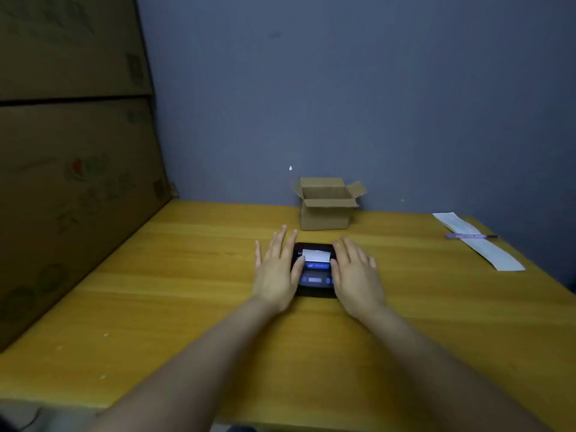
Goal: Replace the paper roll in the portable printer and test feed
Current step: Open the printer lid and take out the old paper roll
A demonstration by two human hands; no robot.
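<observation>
Black printer (314,277), yellow wood-grain table (187,275)

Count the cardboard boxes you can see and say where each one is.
3. A small open box stands on the table against the wall, beyond the printer. Two big boxes are stacked at the left: upper, lower. More may be out of frame.
</observation>
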